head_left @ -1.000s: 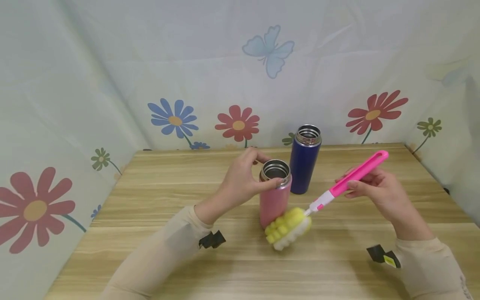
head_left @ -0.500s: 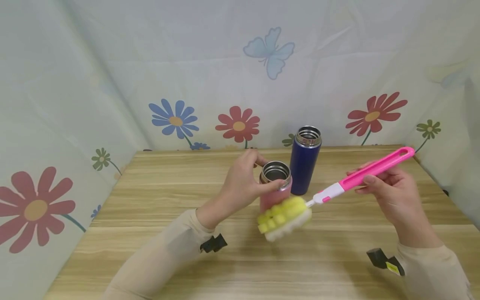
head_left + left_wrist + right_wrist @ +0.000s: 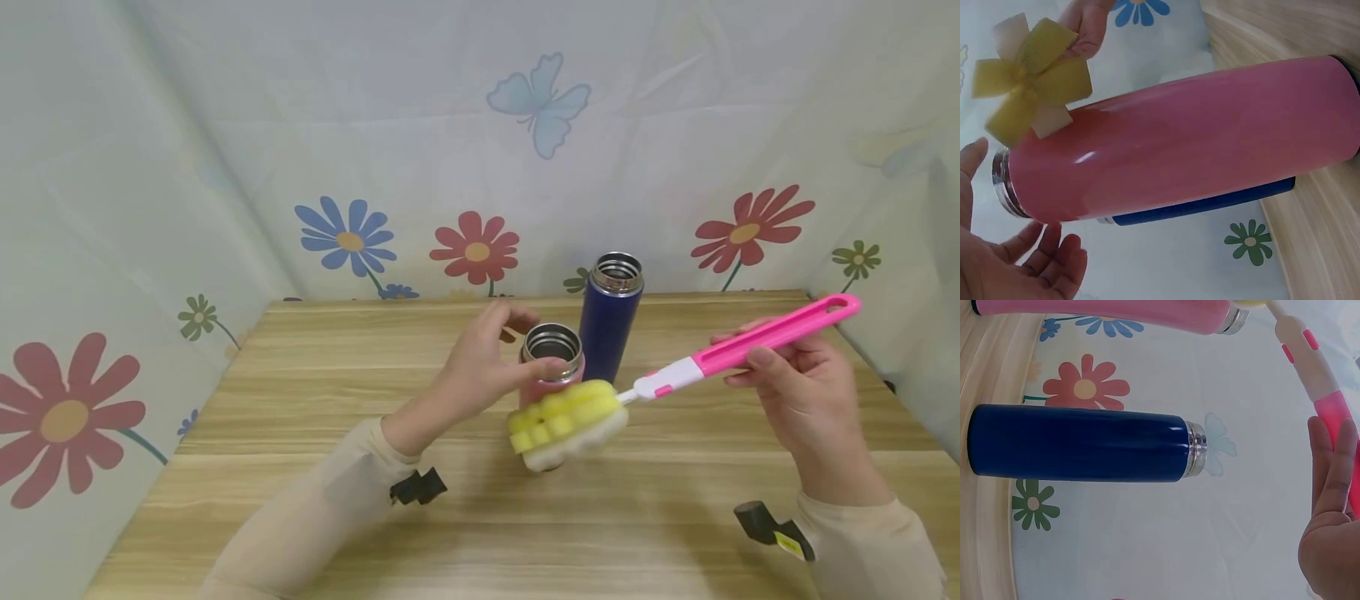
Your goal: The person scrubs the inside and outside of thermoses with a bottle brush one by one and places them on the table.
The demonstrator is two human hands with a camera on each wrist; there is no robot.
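In the head view, a flower-printed backdrop is spread across the upper frame, with the wood-grained worktop seen below. Near the centre, the pink bottle is stood upright and uncapped; the blue bottle, also uncapped, is set behind it, slightly right. At centre right, the brush has been swung flatter within the last second, its handle end carried farther right; the handle is held in the fingers of the right hand. The left hand is placed with fingers wide about the pink bottle's neck; firm contact cannot be told. The sponge head has been raised along the bottle's front, and is judged nearer mouth height, not yet inserted.
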